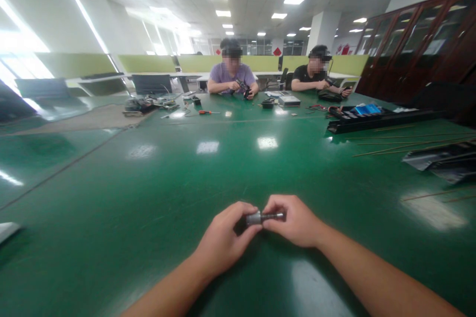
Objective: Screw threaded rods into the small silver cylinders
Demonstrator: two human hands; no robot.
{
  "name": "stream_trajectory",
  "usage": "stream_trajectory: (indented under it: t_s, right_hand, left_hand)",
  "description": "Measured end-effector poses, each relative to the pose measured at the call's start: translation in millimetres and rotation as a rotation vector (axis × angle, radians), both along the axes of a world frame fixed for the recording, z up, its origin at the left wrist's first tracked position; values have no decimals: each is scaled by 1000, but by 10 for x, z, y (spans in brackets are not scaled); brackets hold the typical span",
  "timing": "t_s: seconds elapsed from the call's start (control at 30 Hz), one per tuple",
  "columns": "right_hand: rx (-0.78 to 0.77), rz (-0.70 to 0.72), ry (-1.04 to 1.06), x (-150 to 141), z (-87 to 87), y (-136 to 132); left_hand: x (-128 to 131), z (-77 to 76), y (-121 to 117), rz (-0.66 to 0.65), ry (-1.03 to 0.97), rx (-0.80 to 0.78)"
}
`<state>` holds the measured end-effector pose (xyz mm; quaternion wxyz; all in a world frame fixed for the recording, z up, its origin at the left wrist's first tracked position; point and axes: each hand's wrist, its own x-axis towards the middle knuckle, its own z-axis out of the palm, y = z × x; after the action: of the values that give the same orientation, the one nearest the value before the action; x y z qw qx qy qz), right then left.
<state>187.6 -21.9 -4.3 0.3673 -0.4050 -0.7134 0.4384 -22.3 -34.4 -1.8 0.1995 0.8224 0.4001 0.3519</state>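
Between my two hands, low over the green table, a small bolt-like metal part lies level. Its left end is a thick grey cylinder, and a thinner dark ribbed rod with a bright tip runs out to the right. My left hand pinches the thick cylinder between thumb and fingers, which hide its far left end. The thumb and fingers of my right hand close around the thin rod near its tip. Whether the ribs are a thread or a spring is too small to tell.
Across the table sit two people, each handling dark items. An orange-handled screwdriver, black trays and a cluttered heap of parts lie at the far side. To the right are a long black channel, thin rods and metal profiles.
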Motion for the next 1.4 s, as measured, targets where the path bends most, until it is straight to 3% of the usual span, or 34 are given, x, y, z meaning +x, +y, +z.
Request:
stream_trajectory:
  t_s: [1.4]
  right_hand:
    - [4, -22, -29, 37, 21, 25]
  left_hand:
    - [-18, 14, 21, 15, 1, 27]
